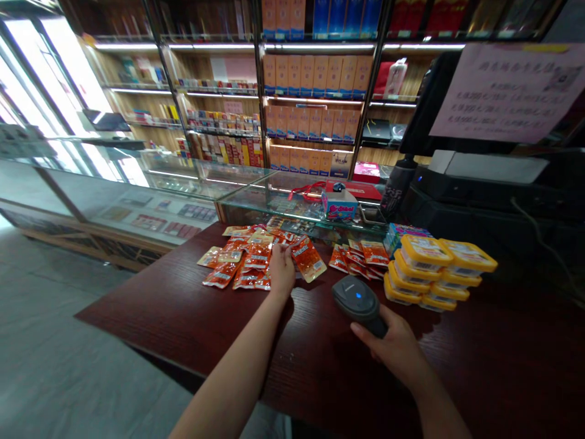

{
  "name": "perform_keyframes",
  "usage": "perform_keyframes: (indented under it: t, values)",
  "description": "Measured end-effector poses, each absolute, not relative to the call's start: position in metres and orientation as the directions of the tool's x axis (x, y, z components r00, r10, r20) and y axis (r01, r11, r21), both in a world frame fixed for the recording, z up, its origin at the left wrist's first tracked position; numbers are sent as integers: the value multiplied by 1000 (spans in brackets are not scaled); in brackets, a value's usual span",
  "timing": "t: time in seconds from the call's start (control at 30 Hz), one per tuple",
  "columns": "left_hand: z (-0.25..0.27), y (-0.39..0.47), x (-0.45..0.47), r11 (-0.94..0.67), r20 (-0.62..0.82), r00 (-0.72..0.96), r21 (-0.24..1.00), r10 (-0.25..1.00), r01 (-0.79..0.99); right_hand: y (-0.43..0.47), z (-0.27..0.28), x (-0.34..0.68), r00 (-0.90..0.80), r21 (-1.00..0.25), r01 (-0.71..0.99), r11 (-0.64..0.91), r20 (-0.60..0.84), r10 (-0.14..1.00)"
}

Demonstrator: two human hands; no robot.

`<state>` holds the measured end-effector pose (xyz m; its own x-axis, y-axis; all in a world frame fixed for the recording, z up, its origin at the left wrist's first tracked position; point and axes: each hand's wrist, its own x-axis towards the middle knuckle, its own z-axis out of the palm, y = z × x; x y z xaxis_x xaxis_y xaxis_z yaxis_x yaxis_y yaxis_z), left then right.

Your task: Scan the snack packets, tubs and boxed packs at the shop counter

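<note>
My left hand [282, 268] pinches the edge of an orange and cream snack packet [309, 259], held tilted just above the counter. Left of it spreads a loose heap of similar shiny packets [258, 250]. My right hand [397, 341] is wrapped around the handle of a dark grey barcode scanner [357, 300], whose top shows a small blue light. The scanner's head points forward, apart from the held packet. Beyond the scanner lies a smaller pile of orange packets [359, 259]. Stacked yellow-lidded tubs [432, 268] stand to its right.
The dark wooden counter [192, 329] carries all this. A glass display case [247, 201] borders it at the back, with a colourful box [339, 204] on top. At the right stands a monitor with a pink notice [507, 91]. Shelves of orange boxes [320, 73] line the wall.
</note>
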<state>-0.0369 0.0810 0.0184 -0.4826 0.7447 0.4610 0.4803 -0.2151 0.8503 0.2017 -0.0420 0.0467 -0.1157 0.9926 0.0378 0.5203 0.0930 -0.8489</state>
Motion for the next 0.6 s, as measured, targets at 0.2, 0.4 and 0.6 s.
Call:
perform_keyframes:
  t: [0.2, 0.4, 0.6]
  values:
    - [24, 74, -32, -196, 488, -462, 815, 741, 546, -43, 49, 203, -144, -841, 533, 96, 21, 989]
    - [27, 70, -26, -190, 455, -464, 838, 760, 512, -43, 50, 202, -172, -828, 555, 83, -16, 985]
    - [23, 73, -28, -185, 449, -468, 842, 761, 507, -44, 50, 203, -170, -827, 553, 97, 1, 985]
